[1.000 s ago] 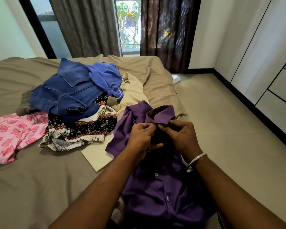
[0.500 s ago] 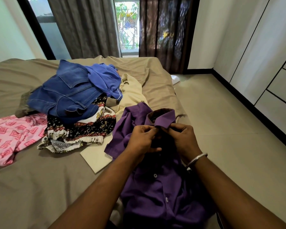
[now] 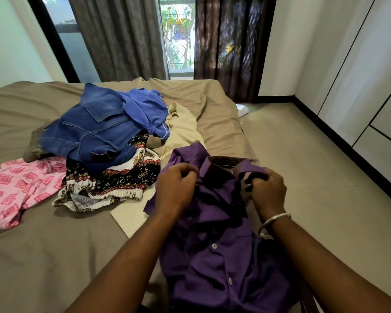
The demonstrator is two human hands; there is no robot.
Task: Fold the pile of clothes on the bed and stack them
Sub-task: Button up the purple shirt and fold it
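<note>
nearest, draped over the bed (image 3: 54, 256) edge: purple shirt (image 3: 212, 267), buttons showing. gripped at the collar, left hand (image 3: 175, 190) curled on the left shoulder side, right hand (image 3: 265, 192) pinching the collar's right end. likely still spreading it for folding; next calls for laying it flat. beyond, unfolded: cream garment (image 3: 183, 129), patterned cloth (image 3: 113, 181), pink piece (image 3: 16, 188), denim jacket (image 3: 95, 129), blue top (image 3: 145, 109). no stack yet.

one head-worn view looks forward and down, close over the bed (image 3: 54, 256), facing the window (image 3: 178, 35).
</note>
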